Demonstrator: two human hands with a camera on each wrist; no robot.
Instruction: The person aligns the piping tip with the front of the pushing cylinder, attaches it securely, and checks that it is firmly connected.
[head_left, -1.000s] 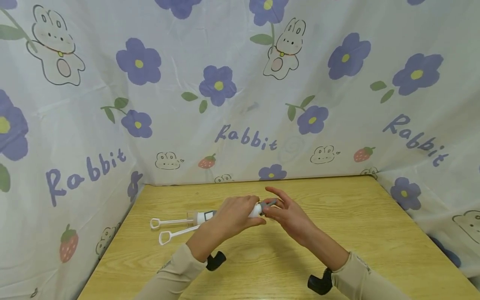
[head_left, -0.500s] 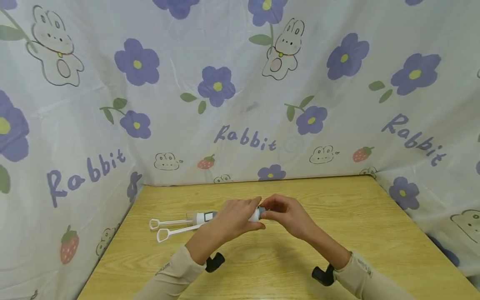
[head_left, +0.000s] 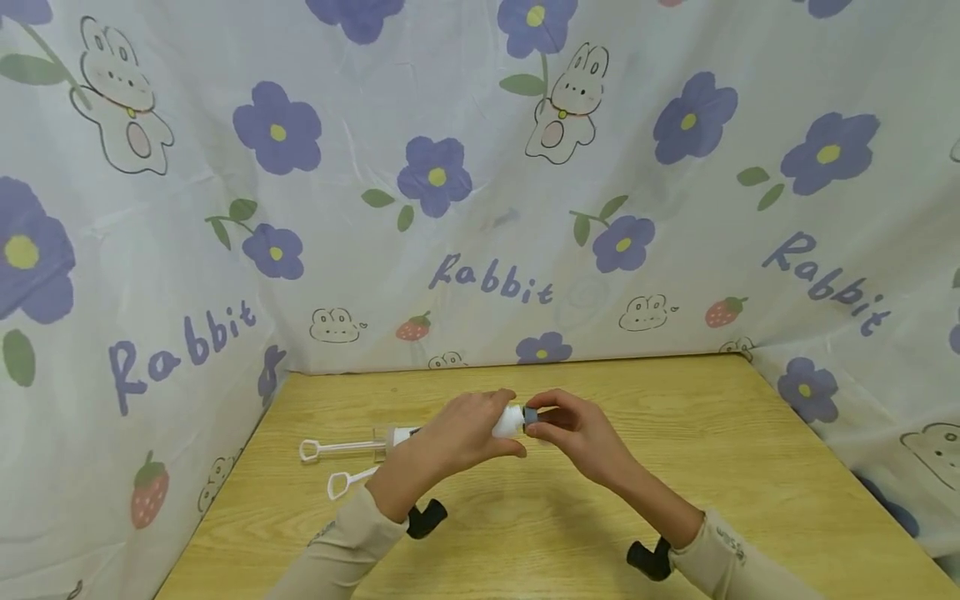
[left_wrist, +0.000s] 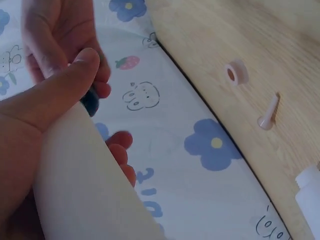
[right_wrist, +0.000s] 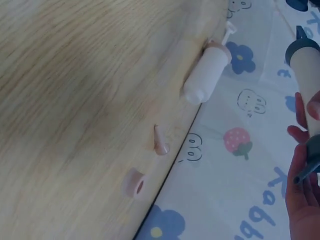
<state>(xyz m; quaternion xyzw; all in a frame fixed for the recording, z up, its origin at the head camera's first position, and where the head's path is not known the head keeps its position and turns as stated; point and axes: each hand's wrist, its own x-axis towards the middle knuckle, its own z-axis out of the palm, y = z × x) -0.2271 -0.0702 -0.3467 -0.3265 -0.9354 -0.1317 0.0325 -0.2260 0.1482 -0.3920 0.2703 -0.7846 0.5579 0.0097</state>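
A white tube (head_left: 508,422) lies sideways in the grip of my left hand (head_left: 457,433), its threaded end pointing right. My right hand (head_left: 588,437) pinches a grey cap (head_left: 531,416) right at that end. In the left wrist view the tube (left_wrist: 90,175) runs under my left thumb, and my right hand (left_wrist: 65,40) is beyond it at a dark piece (left_wrist: 91,101). The right wrist view shows a dark nozzle piece (right_wrist: 312,155) by curled fingers near the tube (right_wrist: 306,75). A white rod handle (head_left: 341,484) sticks out left of my left wrist.
On the wooden table (head_left: 720,450), a second white tube (right_wrist: 207,75) with a rod handle (head_left: 311,450) lies behind my left hand. A pinkish ring (left_wrist: 237,73) and a small pinkish nozzle (left_wrist: 270,112) lie near the table's edge. Patterned cloth (head_left: 480,208) hangs behind the table.
My right fingers have closed in around the grey cap, which now stands a little off the tube, with white thread showing. The nearer rod handle has shifted slightly right.
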